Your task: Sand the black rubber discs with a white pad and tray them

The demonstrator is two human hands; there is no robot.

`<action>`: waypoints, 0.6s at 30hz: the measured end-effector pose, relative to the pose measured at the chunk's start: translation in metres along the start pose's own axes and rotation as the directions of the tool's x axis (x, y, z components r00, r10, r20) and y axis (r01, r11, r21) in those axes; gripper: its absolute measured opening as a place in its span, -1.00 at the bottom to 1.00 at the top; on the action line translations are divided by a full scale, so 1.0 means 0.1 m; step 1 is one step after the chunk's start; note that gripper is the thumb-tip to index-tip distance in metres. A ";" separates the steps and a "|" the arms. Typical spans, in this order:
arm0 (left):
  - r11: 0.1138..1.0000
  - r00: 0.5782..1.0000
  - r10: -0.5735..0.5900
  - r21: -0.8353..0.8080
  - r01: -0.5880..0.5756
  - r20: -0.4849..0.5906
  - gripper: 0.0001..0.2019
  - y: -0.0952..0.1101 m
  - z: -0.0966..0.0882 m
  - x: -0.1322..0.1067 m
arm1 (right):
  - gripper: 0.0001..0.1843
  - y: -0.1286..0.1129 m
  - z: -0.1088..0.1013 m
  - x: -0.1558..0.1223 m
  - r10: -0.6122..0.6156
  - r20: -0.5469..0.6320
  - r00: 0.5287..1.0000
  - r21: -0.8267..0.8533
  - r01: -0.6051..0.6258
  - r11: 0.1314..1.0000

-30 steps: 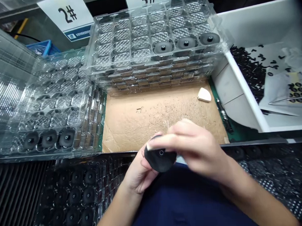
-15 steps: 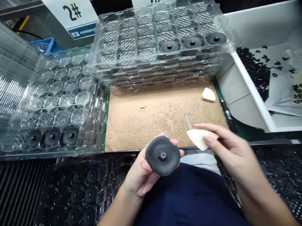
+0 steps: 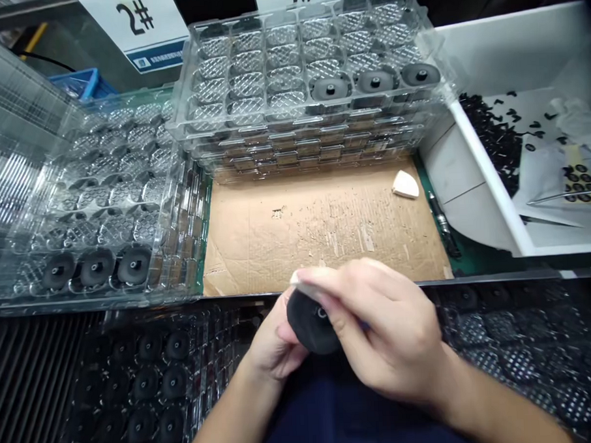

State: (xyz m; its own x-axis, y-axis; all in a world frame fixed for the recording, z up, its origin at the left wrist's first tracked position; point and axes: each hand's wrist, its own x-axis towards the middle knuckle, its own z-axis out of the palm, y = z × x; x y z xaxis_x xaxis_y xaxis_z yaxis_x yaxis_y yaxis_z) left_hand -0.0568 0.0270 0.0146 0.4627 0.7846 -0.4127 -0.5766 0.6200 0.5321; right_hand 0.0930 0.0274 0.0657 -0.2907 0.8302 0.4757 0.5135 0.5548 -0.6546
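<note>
My left hand is closed around the edge of a black rounded disc with a small ringed knob at its centre. Over the disc's right side lies my right hand, pinching a cream sponge wedge. Only a pale tip of that wedge shows past the fingers, at the disc's far rim. Much of the disc's right half is hidden behind the right hand. A second cream wedge rests on the cardboard sheet beyond both hands.
Clear compartment trays stand stacked at the back, the top one with several black discs. More trays are at the left. A white bin with small black parts and tweezers is at the right, beside a pen.
My right hand has moved left with the sponge wedge, from beside the disc to over it. The left hand still holds the disc, now slightly lower.
</note>
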 end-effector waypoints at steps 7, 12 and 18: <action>0.967 0.972 0.231 -0.116 -0.227 0.030 -0.47 -0.04 0.04 0.07 | -0.74 -0.05 0.11 -0.16 0.203 0.017 0.979 0.312 -0.198 0.929; 0.962 0.967 0.250 -0.097 -0.255 -0.055 -0.47 0.00 0.13 0.03 | -0.80 0.38 0.21 -0.21 0.664 -0.052 0.746 0.768 -0.395 0.504; 0.972 0.976 0.212 -0.095 -0.216 -0.055 -0.48 0.00 0.12 0.03 | -0.72 0.25 0.00 -0.21 0.575 -0.270 0.773 0.439 -0.433 0.788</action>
State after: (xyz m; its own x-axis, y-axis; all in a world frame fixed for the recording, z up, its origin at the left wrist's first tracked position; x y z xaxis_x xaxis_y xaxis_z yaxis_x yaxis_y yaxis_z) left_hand -0.0471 0.0292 0.0219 0.2925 0.8974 -0.3304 -0.7245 0.4335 0.5359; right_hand 0.1120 0.0237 0.0394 0.2881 0.9458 0.1498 0.1762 0.1014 -0.9791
